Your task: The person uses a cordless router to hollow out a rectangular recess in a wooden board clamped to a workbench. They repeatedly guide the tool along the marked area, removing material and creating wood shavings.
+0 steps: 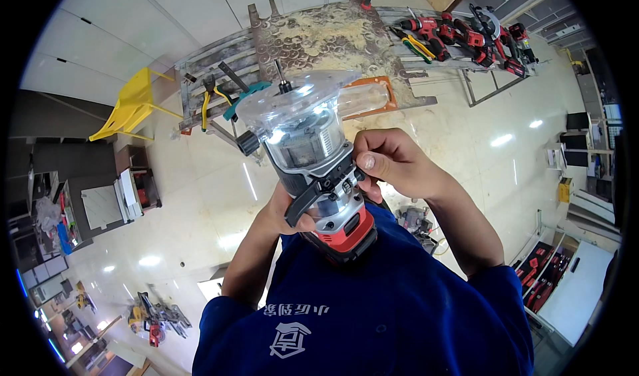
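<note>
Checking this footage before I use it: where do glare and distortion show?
Head view: white glare patches on the floor; head view: bright spots on the clear plastic of the power tool; head view: workbench bowed by the fisheye, corners black.

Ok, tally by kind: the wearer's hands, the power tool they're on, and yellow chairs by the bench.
Hands: 2 (left hand, right hand)
Router: 1
Yellow chair: 1
Total: 4

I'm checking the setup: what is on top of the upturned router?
A thin metal bit rises from a dark collar at the clear plate; the collar hides its lower end.
</note>
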The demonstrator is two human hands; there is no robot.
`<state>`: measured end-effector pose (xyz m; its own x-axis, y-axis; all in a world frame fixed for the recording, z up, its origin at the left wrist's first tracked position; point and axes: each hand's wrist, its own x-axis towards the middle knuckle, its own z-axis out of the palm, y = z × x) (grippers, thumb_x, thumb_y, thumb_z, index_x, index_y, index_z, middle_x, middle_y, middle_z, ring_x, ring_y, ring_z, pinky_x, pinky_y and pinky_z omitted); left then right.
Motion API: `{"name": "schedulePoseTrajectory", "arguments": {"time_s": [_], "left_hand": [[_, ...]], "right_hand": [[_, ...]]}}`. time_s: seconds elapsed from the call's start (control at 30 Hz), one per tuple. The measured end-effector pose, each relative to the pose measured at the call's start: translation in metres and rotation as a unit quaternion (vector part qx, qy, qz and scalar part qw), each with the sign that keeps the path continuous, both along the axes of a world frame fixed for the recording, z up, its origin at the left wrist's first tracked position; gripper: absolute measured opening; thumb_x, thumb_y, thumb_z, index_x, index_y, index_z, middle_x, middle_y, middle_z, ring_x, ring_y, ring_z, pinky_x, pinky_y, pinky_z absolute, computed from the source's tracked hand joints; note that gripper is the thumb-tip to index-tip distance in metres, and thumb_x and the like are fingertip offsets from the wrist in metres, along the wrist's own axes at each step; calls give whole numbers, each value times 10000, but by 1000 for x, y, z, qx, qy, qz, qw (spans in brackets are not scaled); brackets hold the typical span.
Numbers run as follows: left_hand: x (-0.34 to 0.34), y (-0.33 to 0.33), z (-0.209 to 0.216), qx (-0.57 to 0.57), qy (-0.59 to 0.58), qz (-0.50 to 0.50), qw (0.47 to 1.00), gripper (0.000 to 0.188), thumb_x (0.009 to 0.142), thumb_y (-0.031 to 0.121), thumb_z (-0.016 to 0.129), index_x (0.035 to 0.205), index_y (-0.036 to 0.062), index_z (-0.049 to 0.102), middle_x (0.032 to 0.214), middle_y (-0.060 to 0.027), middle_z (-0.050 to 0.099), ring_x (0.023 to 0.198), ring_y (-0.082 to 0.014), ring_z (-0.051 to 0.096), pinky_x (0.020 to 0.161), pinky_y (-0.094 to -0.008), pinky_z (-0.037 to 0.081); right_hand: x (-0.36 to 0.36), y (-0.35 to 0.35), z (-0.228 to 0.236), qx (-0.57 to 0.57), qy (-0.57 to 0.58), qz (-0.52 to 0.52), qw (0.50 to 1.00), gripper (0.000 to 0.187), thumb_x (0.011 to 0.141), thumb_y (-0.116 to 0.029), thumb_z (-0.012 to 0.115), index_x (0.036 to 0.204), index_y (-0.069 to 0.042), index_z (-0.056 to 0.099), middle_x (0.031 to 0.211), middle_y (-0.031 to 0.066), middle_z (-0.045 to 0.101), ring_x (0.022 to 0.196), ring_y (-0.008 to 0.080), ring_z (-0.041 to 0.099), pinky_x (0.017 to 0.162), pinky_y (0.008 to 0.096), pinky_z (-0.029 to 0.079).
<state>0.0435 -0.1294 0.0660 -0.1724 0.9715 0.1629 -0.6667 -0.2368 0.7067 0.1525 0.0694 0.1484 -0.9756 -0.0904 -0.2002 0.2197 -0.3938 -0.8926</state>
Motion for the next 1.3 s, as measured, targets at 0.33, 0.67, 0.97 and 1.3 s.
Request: {"name": "schedulePoseTrajectory", "arguments": {"time_s": [0.33, 0.67, 0.97, 1.3], "left_hand": [[8, 4, 17, -83, 54, 24, 995, 1195, 587, 810, 774, 1371, -44, 488, 1198, -222, 649, 1135, -322, 653, 993, -447, 527], [-2, -16, -27, -67, 93, 91, 989, 973, 833, 643, 705, 1476, -19, 396, 1392, -156, 565, 1282, -273, 557, 1079, -430, 432], [3, -1, -16, -74, 116, 106, 985, 977, 849, 661, 672, 1471, -36, 386, 1401, -156, 549, 1286, -270, 543, 1080, -420, 422], [5, -13, -9, -114, 191, 177, 959, 1019, 853, 705, 630, 1460, -69, 360, 1406, -157, 529, 1279, -258, 527, 1076, -401, 408]], "right_hand": [[11, 0, -21, -54, 104, -59, 991, 170, 929, -60, 709, 1016, 25, 590, 904, 82, 632, 766, 118, 648, 687, 257, 542], [8, -30, 25, 519, 259, -220, 785, 982, 574, -339, 971, 1333, 13, 455, 1199, 178, 568, 1094, 292, 606, 913, 391, 497], [-9, -59, 40, 598, 207, -242, 736, 1112, 569, -497, 933, 1392, 38, 410, 1258, 282, 554, 1060, 434, 652, 810, 448, 586], [0, -39, 26, 454, 255, -247, 817, 671, 696, -291, 855, 1183, 8, 504, 1192, 287, 626, 1031, 406, 667, 934, 460, 527]]}}
